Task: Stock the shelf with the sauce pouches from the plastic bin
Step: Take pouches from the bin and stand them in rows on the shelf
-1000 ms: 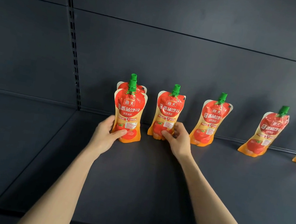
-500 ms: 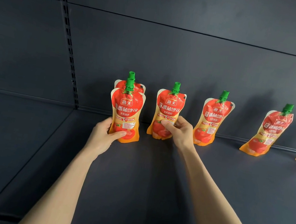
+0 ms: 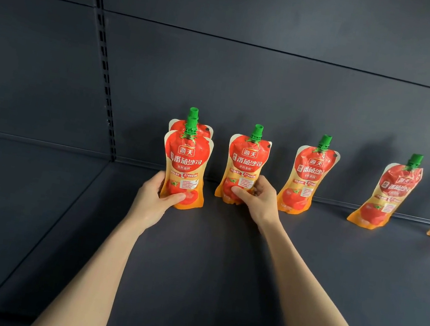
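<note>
1. Red front pouch (image 3: 185, 163) near shelf (image 3: 188, 285) back edge, left hand (image 3: 156, 198) pinches its base
2. Beside it second pouch (image 3: 246, 159), right hand (image 3: 257, 199) grips lower half
3. Risk: soft pouches may tip forward on release

Left hand (image 3: 156, 200) and right hand (image 3: 259, 202) are bare, both slim forearms (image 3: 95, 270) uncovered as far as visible
</note>
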